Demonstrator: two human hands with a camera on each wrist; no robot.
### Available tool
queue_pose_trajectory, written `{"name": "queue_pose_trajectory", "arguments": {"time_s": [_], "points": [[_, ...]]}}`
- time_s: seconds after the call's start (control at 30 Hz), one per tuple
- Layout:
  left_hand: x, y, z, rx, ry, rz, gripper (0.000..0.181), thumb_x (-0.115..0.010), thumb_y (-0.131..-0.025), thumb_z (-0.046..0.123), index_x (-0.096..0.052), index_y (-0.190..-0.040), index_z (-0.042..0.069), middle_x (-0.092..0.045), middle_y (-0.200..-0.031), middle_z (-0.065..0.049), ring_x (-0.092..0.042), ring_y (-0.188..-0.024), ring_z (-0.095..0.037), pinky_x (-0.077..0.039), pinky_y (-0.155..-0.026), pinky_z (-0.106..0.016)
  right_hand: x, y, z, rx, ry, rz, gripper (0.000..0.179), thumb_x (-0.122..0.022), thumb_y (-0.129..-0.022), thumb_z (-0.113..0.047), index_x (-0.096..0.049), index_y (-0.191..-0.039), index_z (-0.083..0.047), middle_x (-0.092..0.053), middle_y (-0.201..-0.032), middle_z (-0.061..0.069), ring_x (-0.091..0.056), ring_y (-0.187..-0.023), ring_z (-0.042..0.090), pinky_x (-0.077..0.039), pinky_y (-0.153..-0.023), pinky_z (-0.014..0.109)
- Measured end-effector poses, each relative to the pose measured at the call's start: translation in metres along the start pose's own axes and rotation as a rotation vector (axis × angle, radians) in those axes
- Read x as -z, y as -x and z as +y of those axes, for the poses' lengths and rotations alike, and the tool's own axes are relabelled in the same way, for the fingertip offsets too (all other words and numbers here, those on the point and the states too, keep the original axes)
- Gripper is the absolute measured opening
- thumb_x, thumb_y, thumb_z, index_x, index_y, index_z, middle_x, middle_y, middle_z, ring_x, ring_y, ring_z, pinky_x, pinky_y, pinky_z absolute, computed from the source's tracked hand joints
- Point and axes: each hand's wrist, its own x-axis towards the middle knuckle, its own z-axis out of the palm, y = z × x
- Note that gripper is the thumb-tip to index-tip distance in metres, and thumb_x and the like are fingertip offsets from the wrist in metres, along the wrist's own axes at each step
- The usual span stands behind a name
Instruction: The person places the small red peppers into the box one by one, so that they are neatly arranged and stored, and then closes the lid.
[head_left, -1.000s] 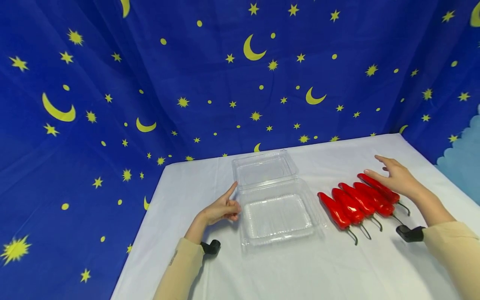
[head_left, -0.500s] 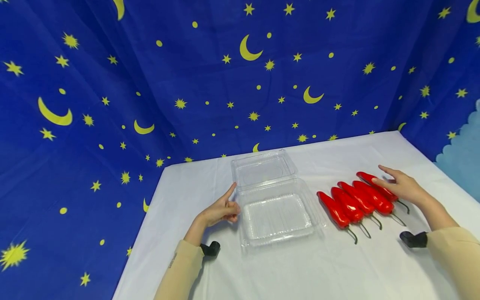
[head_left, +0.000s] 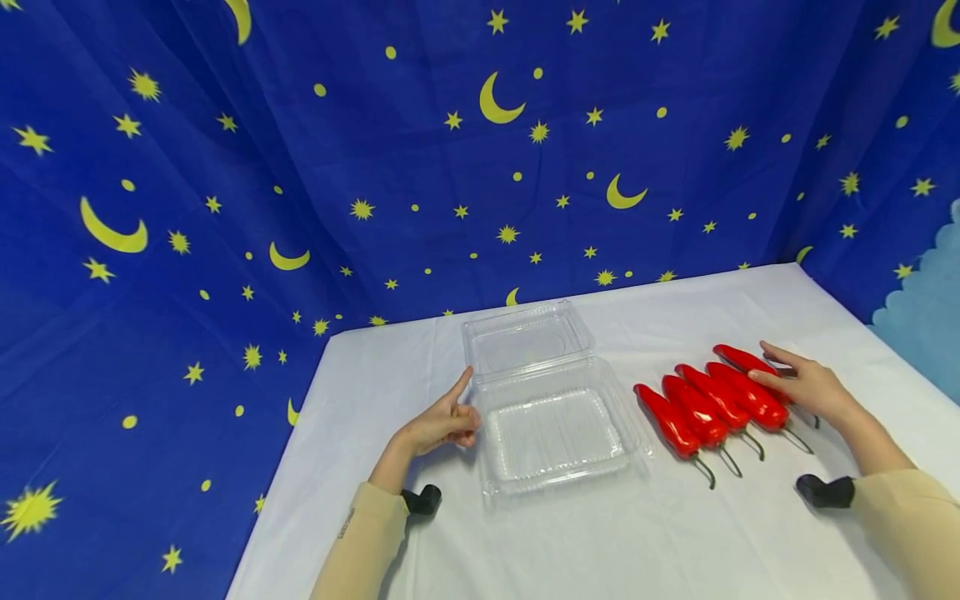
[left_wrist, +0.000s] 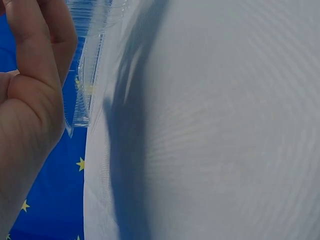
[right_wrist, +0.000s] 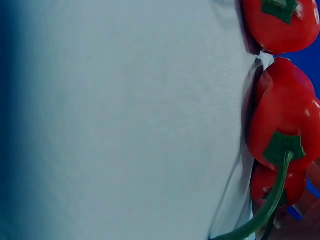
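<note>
Several long red peppers (head_left: 667, 421) with green stems lie side by side on the right of the white table in the head view. My right hand (head_left: 810, 390) grips the rightmost pepper (head_left: 738, 358), thumb on its left side and fingers on its right; the hand covers much of it. The right wrist view shows that pepper (right_wrist: 277, 185) partly hidden behind a nearer one (right_wrist: 287, 117). My left hand (head_left: 442, 423) is at the left edge of an opened clear plastic clamshell box (head_left: 555, 479), index finger straight against it, other fingers bent.
The box's lid (head_left: 525, 337) lies folded back toward the far table edge. A blue curtain (head_left: 420, 150) with yellow stars and moons hangs behind and left of the white-covered table (head_left: 600, 550). Dark wrist cameras (head_left: 825, 492) sit below both hands.
My right hand has come down from above the rightmost pepper and closed around it, moving toward its stem end. The left hand and the box stay in place.
</note>
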Motion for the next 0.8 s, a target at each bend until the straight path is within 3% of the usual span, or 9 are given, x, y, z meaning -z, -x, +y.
{"name": "queue_pose_trajectory", "arguments": {"time_s": [0.8], "points": [[-0.0002, 0.003, -0.0011, -0.011, -0.002, -0.019, 0.097, -0.053, -0.09, -0.003, 0.015, -0.149, 0.033, -0.055, -0.075, -0.002, -0.057, -0.062, -0.014, -0.05, -0.059, -0.023, -0.0046, 0.0004, 0.0058, -0.076, -0.092, 0.058, 0.087, -0.047, -0.091, -0.057, -0.027, -0.139, 0.014, -0.026, -0.13, 0.046, -0.029, -0.114, 0.059, -0.037, -0.088, 0.067]]}}
